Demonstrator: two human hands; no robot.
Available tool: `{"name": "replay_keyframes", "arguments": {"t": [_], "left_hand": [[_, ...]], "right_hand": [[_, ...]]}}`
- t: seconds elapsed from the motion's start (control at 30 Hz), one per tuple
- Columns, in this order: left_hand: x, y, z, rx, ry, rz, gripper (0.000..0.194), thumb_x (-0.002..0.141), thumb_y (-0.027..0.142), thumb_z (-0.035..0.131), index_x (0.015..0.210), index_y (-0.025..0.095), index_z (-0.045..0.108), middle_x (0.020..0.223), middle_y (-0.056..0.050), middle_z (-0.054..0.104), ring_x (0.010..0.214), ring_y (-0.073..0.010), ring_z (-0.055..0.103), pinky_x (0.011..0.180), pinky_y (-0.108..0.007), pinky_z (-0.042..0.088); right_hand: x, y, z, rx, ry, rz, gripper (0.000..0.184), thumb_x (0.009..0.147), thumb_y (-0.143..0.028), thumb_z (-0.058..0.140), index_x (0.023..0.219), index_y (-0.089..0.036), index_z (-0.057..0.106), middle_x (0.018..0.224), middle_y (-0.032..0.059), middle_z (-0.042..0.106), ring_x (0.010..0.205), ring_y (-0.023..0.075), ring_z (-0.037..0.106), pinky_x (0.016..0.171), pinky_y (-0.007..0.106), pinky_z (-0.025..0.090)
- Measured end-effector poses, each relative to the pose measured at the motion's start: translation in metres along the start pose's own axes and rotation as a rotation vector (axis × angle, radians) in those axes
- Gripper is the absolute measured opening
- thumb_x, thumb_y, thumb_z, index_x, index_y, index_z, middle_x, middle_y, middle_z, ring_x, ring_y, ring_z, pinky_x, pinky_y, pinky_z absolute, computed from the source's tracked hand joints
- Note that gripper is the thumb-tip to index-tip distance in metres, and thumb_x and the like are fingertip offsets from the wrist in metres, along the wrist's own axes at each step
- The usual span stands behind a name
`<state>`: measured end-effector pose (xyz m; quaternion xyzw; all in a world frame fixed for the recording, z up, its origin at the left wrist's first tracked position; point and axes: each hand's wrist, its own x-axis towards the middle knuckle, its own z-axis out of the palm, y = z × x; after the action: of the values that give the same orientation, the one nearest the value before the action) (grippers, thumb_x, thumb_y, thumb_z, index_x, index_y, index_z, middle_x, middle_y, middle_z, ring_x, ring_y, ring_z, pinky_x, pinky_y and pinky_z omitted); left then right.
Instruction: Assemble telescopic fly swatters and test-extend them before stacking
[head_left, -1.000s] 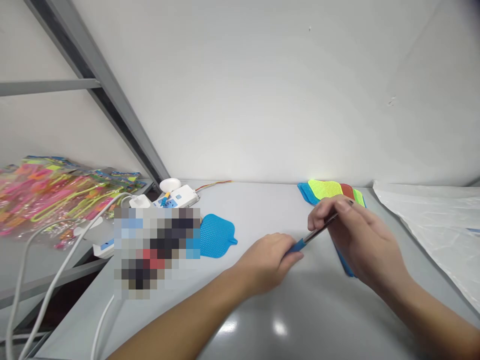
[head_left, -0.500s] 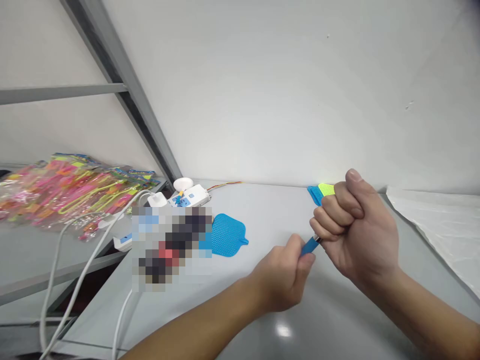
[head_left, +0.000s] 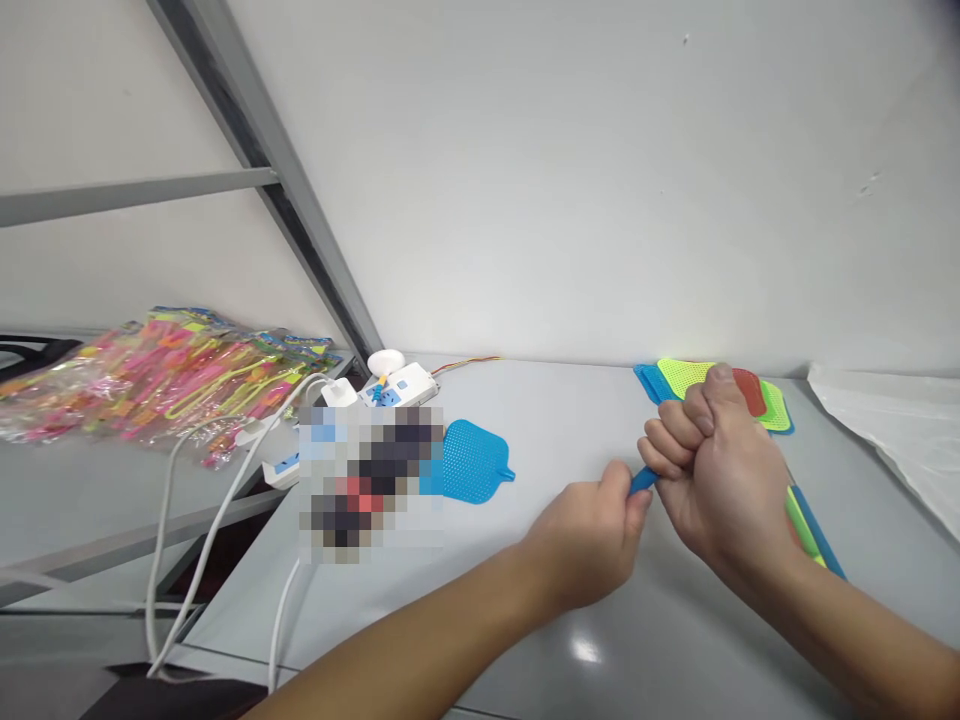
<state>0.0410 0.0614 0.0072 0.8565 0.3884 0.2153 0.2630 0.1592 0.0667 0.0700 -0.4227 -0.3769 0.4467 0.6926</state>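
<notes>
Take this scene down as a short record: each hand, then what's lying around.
Left hand: closed around a blue handle
Right hand: in a fist where the handle enters it
Hidden: whatever lies inside that fist
Table: gray, beneath both hands
Left of the hands: blue paddle, lying flat
Beyond the right hand: paddle stack, blue, yellow, red, green
Far right: white sheet
Back left: power strip
Left shelf: bagged items, mostly pink and yellow

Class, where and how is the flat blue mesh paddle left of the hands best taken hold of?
Probably by the short stub, pinched from the right: it juts narrowly from the right edge of the blue mesh paddle, on the side nearer the left hand, whereas the rest lies flat and broad.
</notes>
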Motion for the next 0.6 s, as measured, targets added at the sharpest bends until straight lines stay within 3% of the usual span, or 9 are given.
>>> {"name": "replay_keyframes", "arguments": {"t": [0.13, 0.23, 0.33, 0.4, 0.5, 0.6], "left_hand": [[0.001, -0.001, 0.002, 0.144, -0.009, 0.025, 0.022, 0.098, 0.035, 0.032, 0.092, 0.019, 0.046, 0.057, 0.001, 0.048, 0.046, -0.019, 0.049, 0.045, -0.027, 0.028], [0.004, -0.002, 0.0, 0.124, 0.036, 0.062, 0.023, 0.098, 0.035, 0.035, 0.091, 0.018, 0.05, 0.064, -0.002, 0.057, 0.055, -0.0196, 0.056, 0.05, -0.028, 0.036], [0.007, -0.004, -0.009, -0.034, 0.163, 0.076, 0.023, 0.096, 0.04, 0.044, 0.091, 0.02, 0.054, 0.075, -0.002, 0.063, 0.067, -0.0175, 0.059, 0.059, -0.027, 0.042], [0.008, -0.007, -0.016, -0.164, 0.235, 0.055, 0.022, 0.091, 0.043, 0.055, 0.092, 0.021, 0.056, 0.079, -0.001, 0.064, 0.069, -0.0152, 0.058, 0.062, -0.025, 0.043], [0.008, -0.012, -0.024, -0.309, 0.314, 0.045, 0.014, 0.088, 0.034, 0.063, 0.093, 0.022, 0.059, 0.083, 0.001, 0.065, 0.071, -0.0125, 0.057, 0.066, -0.023, 0.044], [0.008, -0.016, -0.026, -0.431, 0.391, 0.038, 0.014, 0.091, 0.024, 0.058, 0.105, 0.026, 0.06, 0.09, 0.001, 0.066, 0.078, -0.0123, 0.059, 0.073, -0.023, 0.045]], "right_hand": [[-0.008, 0.003, -0.007, 0.045, 0.05, -0.014, 0.046, 0.096, -0.05, 0.039, 0.061, -0.023, 0.026, 0.054, -0.0079, 0.015, 0.044, 0.0098, 0.014, 0.036, 0.025, 0.021], [-0.013, 0.0, -0.019, 0.107, 0.054, 0.029, 0.042, 0.095, -0.046, 0.043, 0.062, -0.022, 0.034, 0.056, -0.0071, 0.021, 0.045, 0.009, 0.024, 0.041, 0.024, 0.034], [-0.014, -0.002, -0.041, 0.094, 0.066, 0.014, 0.037, 0.095, -0.042, 0.045, 0.065, -0.021, 0.051, 0.063, -0.002, 0.043, 0.061, 0.0124, 0.051, 0.066, 0.032, 0.052], [-0.012, -0.001, -0.059, -0.001, 0.09, -0.045, 0.035, 0.094, -0.041, 0.047, 0.073, -0.02, 0.063, 0.077, 0.0034, 0.057, 0.082, 0.0181, 0.06, 0.081, 0.035, 0.052], [-0.006, 0.002, -0.085, -0.119, 0.098, -0.039, 0.034, 0.092, -0.045, 0.05, 0.085, -0.019, 0.071, 0.094, 0.0074, 0.064, 0.081, 0.0194, 0.062, 0.073, 0.033, 0.054], [0.001, 0.004, -0.101, -0.106, 0.089, 0.046, 0.038, 0.092, -0.049, 0.049, 0.092, -0.019, 0.071, 0.082, 0.0055, 0.062, 0.065, 0.0161, 0.056, 0.056, 0.031, 0.052]]}}
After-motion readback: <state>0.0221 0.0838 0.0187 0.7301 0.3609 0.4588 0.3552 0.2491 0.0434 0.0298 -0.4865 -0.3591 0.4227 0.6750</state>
